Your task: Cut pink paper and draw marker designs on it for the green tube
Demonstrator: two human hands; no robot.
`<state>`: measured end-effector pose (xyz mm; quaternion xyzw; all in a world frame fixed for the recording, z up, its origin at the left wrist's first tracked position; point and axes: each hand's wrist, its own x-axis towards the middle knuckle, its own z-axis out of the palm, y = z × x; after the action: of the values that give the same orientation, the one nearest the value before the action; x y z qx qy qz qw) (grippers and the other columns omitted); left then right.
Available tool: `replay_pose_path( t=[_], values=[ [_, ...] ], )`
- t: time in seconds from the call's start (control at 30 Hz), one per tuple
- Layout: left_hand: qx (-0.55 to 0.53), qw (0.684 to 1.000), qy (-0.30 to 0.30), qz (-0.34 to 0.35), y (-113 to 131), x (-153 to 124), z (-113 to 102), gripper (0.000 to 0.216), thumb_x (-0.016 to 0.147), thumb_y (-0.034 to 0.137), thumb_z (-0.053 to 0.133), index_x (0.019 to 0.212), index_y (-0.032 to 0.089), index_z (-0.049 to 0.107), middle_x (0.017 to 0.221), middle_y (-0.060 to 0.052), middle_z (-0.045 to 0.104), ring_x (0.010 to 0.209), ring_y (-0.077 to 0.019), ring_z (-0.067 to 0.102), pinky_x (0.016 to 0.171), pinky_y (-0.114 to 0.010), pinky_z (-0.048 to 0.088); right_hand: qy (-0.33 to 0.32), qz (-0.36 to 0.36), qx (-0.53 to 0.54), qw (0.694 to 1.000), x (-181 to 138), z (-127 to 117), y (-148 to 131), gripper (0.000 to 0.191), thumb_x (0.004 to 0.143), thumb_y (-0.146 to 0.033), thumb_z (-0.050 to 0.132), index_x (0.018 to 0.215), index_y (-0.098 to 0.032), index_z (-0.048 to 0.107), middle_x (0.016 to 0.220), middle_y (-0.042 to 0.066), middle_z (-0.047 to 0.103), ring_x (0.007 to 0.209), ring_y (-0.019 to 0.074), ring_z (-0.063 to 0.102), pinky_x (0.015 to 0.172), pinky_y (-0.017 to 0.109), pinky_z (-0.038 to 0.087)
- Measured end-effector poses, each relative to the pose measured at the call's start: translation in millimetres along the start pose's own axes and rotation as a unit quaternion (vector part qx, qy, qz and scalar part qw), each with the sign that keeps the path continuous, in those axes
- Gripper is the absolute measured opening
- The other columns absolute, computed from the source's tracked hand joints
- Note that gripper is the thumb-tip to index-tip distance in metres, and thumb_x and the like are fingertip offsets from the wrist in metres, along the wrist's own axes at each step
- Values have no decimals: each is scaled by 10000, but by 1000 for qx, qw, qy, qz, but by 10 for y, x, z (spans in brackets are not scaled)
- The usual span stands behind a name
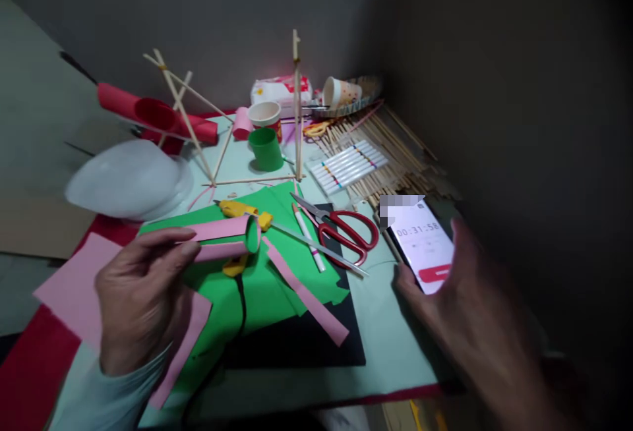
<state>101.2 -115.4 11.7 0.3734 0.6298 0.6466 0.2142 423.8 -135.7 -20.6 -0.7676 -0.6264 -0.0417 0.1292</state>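
My left hand [146, 292] pinches the ends of a looped pink paper strip [222, 227], whose green-lined bend points right. Around a lit phone [420, 246] showing a timer are the fingers of my right hand [469, 312], at the table's right side. Below the loop, a green paper sheet [277, 306] lies over a dark board [316, 345]. On the sheet rest a yellow glue gun [240, 209], partly hidden by the loop, a white pen [309, 240] and a loose pink paper strip [311, 299]. Red-handled scissors [349, 233] lie just right of them.
A stick frame [298, 114] stands behind the sheet, beside a green paper cup [266, 149]. Further right are a marker case [349, 164] and a heap of wooden sticks [405, 147]. At left are a whitish plastic bowl-like thing [128, 177] and red paper rolls [153, 114].
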Motion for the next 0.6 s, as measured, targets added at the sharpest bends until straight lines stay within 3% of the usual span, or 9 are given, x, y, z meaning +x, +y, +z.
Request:
replay_pose_path(
  t=[0.1, 0.27, 0.4, 0.5, 0.6],
  values=[
    [-47, 999, 0, -4, 59, -23, 29, 217, 525, 91, 864, 702, 193, 790, 711, 19, 752, 650, -94, 629, 591, -153, 519, -4, -2, -25, 1000, 62, -1, 0, 807, 919, -524, 527, 1485, 46, 447, 948, 287, 725, 791, 462, 712, 618, 517, 569],
    [-17, 997, -32, 70, 65, -5, -184, 170, 639, 87, 854, 742, 210, 797, 729, 29, 752, 667, -109, 666, 605, -163, 539, 5, -11, -59, 998, 57, 9, 50, 801, 953, -521, 503, 1493, 65, 418, 978, 308, 724, 781, 454, 725, 630, 527, 578],
    [-32, 994, -63, 83, -7, 30, -348, 148, 704, 120, 863, 769, 242, 811, 750, 28, 755, 700, -125, 682, 653, -191, 554, 26, -73, -81, 994, -9, -132, -12, 718, 1016, -541, 432, 1499, -10, 446, 1351, 374, 603, 1043, 514, 696, 763, 627, 587],
    [-86, 991, -96, 44, -47, 10, -425, 146, 714, 170, 889, 789, 276, 822, 767, 29, 761, 716, -128, 690, 678, -199, 571, 73, -181, 41, 980, -127, -304, -370, 590, 1043, -541, 410, 1458, -133, 503, 1450, 290, 578, 1244, 474, 631, 929, 636, 568],
    [-124, 984, -126, 1, -48, -11, -494, 129, 738, 179, 879, 796, 280, 823, 782, 24, 765, 742, -129, 697, 699, -202, 574, 42, -323, 228, 918, -249, -423, -975, 467, 1048, -415, 518, 1469, -219, 469, 1354, 165, 687, 1190, 305, 700, 958, 453, 610]
  ],
)
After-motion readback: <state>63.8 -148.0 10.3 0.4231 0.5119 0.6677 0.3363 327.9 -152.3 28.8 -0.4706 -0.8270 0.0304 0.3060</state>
